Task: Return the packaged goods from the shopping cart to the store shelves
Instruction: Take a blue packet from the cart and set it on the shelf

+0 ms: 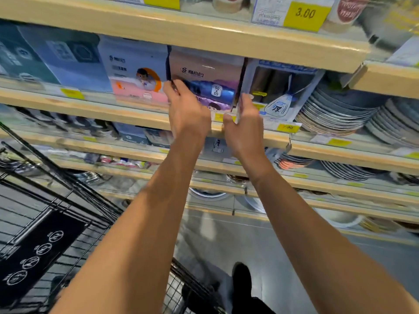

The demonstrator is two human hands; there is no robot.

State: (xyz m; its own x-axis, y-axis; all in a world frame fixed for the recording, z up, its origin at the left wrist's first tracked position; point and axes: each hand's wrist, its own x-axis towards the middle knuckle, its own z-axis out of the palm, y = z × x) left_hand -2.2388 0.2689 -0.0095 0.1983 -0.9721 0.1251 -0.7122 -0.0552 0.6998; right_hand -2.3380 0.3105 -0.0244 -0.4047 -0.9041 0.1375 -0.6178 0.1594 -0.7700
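Note:
A pink and purple package (205, 75) stands upright on a wooden shelf (136, 114), between a white and pink package (133, 71) and a grey-blue package (278, 87). My left hand (186, 109) grips its lower left edge. My right hand (243, 118) presses against its lower right edge, fingers alongside the neighbouring package. Both arms reach up from below. The black wire shopping cart (45, 223) is at the lower left; its contents are not visible.
More boxed goods (56, 57) fill the shelf to the left. Stacks of grey plates (340, 109) sit to the right. Yellow price tags (306, 15) line the shelf fronts. Lower shelves hold more packages and dishes. My black shoe (241, 279) stands on the grey floor.

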